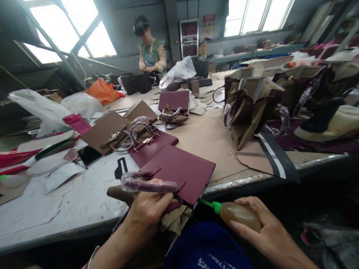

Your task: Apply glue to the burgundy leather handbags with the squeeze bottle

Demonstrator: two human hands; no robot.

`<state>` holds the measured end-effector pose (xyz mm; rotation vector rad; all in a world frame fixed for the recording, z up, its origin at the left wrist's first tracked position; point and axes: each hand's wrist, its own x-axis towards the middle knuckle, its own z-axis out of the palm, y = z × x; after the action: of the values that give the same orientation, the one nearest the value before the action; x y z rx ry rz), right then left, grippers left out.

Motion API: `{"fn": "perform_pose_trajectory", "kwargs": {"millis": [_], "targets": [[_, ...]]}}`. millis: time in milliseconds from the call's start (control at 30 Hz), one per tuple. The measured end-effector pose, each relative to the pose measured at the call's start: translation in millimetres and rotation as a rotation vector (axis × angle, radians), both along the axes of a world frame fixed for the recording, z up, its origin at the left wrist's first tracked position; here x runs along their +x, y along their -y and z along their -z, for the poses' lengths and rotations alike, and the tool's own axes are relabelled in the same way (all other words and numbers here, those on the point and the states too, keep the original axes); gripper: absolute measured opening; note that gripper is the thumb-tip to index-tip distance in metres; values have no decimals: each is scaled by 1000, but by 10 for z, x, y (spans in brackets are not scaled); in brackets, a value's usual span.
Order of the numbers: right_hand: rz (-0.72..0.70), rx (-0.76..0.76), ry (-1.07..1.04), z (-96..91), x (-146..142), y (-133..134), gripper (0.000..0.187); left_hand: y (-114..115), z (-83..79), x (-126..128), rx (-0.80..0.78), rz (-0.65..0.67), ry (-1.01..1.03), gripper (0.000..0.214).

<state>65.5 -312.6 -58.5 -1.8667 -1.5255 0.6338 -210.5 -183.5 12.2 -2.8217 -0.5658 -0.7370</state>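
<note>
A burgundy handbag panel (179, 168) lies at the table's front edge, with a plastic-wrapped handle (151, 185) and folded brown lining (176, 218) attached. My left hand (150, 207) is closed on this handbag just below the handle; its fingertips are partly hidden. In my right hand (259, 220) is a squeeze bottle (239, 216) of amber liquid with a green nozzle. The nozzle's tip points left and meets the handbag's lower right edge; whether it touches cannot be made out. Behind lies another burgundy handbag (154, 144) with wrapped handles.
Brown handbag panels (105, 130) and a phone (89, 155) lie to the left. Several half-made bags (252, 108) stand at the right, near a striped strip (276, 157). Clear plastic (178, 73) and an orange bag (103, 91) sit farther back. A co-worker (152, 56) stands across the table.
</note>
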Motion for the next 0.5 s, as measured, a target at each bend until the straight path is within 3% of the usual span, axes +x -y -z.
{"fn": "perform_pose_trajectory", "kwargs": {"millis": [167,500], "targets": [[142,140,64,52,78,-87,35,1,-32,14,-11,-9,11,24],[86,68,40,130,88,-26,34,24,-47,37,-52,-35,-4,26]]}}
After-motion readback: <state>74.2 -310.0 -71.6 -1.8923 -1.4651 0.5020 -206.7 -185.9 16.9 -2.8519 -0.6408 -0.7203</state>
